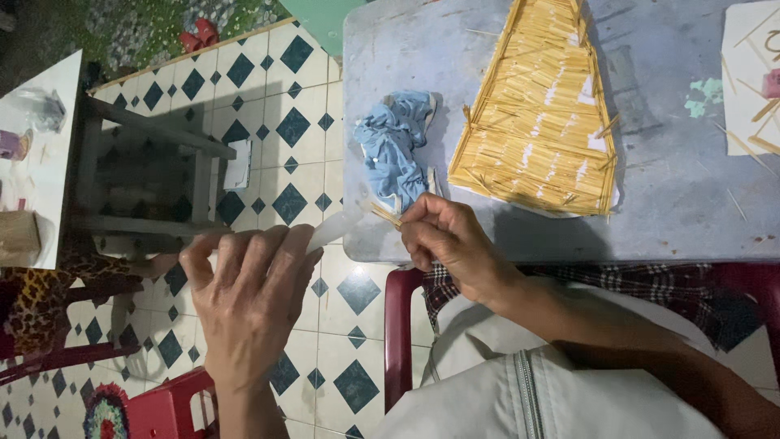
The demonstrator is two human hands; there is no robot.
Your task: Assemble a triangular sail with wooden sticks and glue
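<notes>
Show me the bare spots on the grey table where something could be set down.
Grey table: bare between the stick panel and the white sheet, and along the near edge to its right. Small gap at the far left corner above the blue cloth. Crowded around the cloth and the right hand.

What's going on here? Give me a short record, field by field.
Left hand: left hand holds a pale tube off the table edge
Right hand: right hand pinches thin sticks at the tube's tip
Table: grey table
On it: triangular stick panel; crumpled blue cloth
Floor: white tiles with dark diamonds
</notes>
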